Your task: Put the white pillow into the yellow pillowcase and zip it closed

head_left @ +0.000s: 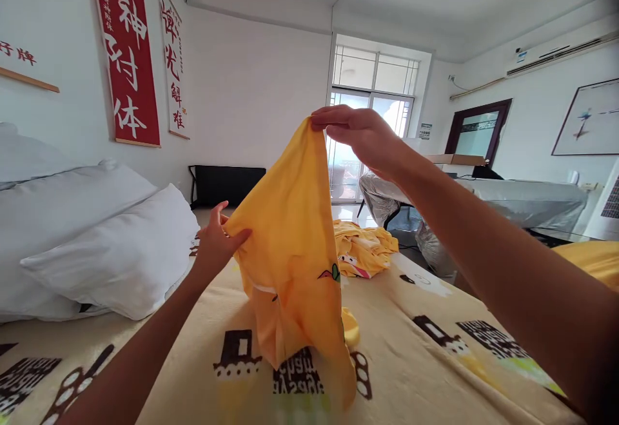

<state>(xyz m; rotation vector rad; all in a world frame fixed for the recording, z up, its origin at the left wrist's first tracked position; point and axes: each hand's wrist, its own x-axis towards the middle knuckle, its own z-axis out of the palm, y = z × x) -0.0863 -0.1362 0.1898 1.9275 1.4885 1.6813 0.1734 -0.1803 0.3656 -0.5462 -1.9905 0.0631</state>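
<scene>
White walls (261,83) — red scroll (128,64) — bright window (356,69).

1. At frame centre, we see a cloth (290,231) over the blanket (406,373).
2. Behind it, right of centre, we find a heap (370,244) on the blanket.
3. At left, we see pillows (120,251).
4. At upper left, we see scrolls (138,77) on the wall (80,106).

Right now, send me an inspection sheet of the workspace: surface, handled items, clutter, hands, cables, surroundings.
Surface: patterned beige blanket, slightly wrinkled.
Handled items: yellow cloth, held up.
Clutter: crumpled yellow printed cloth behind it; white pillows at left.
Hands: right hand pinches the cloth's top corner; left hand grips its left edge.
Cables: thin cable on the wall, left of the air conditioner.
Surroundings: red scroll, window, plastic-covered furniture.
</scene>
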